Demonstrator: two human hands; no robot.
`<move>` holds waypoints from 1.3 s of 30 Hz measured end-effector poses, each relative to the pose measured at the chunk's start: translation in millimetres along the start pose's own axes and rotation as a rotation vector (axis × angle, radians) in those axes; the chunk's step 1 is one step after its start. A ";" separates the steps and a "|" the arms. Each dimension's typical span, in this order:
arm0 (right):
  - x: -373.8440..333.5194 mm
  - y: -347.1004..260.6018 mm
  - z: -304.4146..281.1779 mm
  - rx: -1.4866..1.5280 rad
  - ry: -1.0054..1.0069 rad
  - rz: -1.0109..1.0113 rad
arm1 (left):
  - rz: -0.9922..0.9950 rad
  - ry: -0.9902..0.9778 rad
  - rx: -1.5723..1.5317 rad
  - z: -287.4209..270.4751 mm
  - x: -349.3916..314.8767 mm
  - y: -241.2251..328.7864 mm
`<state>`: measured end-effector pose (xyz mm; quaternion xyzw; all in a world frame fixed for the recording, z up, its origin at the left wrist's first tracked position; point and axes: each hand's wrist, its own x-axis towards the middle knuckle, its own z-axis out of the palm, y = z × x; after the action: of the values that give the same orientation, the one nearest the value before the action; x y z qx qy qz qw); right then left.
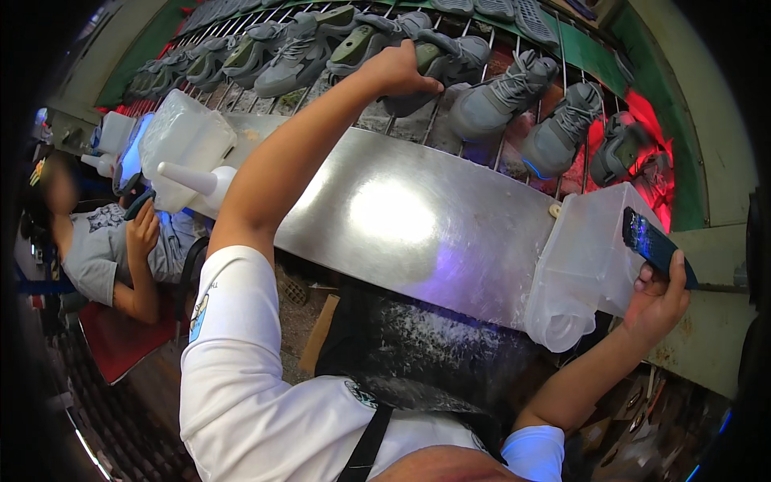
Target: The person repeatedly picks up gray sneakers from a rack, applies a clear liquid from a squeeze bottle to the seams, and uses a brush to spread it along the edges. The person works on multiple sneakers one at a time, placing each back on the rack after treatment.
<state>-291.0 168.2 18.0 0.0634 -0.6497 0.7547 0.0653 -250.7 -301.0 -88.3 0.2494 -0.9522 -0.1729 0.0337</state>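
At the far side my left hand point(401, 72) reaches onto the rack, its fingers closed on the heel end of a grey shoe point(466, 58); part of that grip is hidden. Out at the right, my right hand point(657, 304) is closed on a dark blue brush point(662, 251), held above a translucent plastic container point(574, 249). Wet-looking bristles show on the brush's left side. Two laced grey sneakers, one nearer point(502, 96) and one further right point(566, 128), lie on the bars just right of my left hand.
A metal worktop point(401, 217) lies before me, below the bar rack point(498, 153) with several more grey shoes. Red light glows by its right end. At left stand a white spouted bottle point(201, 183) and another translucent container point(181, 145); a co-worker point(120, 249) sits beyond.
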 end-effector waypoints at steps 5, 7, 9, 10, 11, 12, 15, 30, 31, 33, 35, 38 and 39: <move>1.0 2.5 -2.8 -0.022 -0.043 -0.041 | -0.025 0.058 -0.005 0.4 -9.4 4.2; -0.5 0.8 0.4 -0.027 -0.031 -0.029 | -0.058 0.088 0.013 2.5 -7.1 5.9; -0.6 0.8 -0.3 -0.029 -0.026 -0.027 | -0.072 0.135 0.027 4.3 -6.4 10.4; -0.5 2.5 -1.9 -0.030 -0.028 -0.029 | -0.072 0.165 0.030 6.7 -8.5 13.3; -0.2 3.4 -3.1 -0.032 -0.029 -0.033 | -0.071 0.196 0.033 9.2 -10.1 16.7; 0.1 3.2 -3.2 -0.034 -0.027 -0.034 | -0.059 0.218 0.041 11.7 -10.5 21.2; -0.3 2.9 0.6 -0.042 -0.012 -0.041 | -0.043 0.252 0.048 20.5 -2.7 35.8; 16.3 10.6 -40.9 0.170 -0.098 0.069 | 0.084 0.352 -0.246 -10.9 26.3 17.9; 17.1 10.7 -44.6 0.178 -0.126 0.073 | 0.159 0.520 -0.186 -17.5 36.9 13.4; 14.9 12.6 -35.1 0.188 -0.058 0.031 | 0.101 0.481 -0.074 -42.9 64.4 16.4; 13.1 9.4 -30.6 0.178 -0.027 -0.006 | 0.024 0.346 0.068 -45.3 97.2 13.4; 15.8 9.8 -46.4 0.159 -0.063 0.037 | -0.099 0.131 0.238 -53.2 124.4 9.3; 14.5 8.9 -48.6 0.132 -0.053 0.023 | -0.149 0.022 0.229 -51.0 125.2 20.2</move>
<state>-307.4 215.2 4.7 0.0802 -0.6006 0.7948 0.0348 -361.7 -361.5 -36.2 0.3237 -0.9441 -0.0624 0.0026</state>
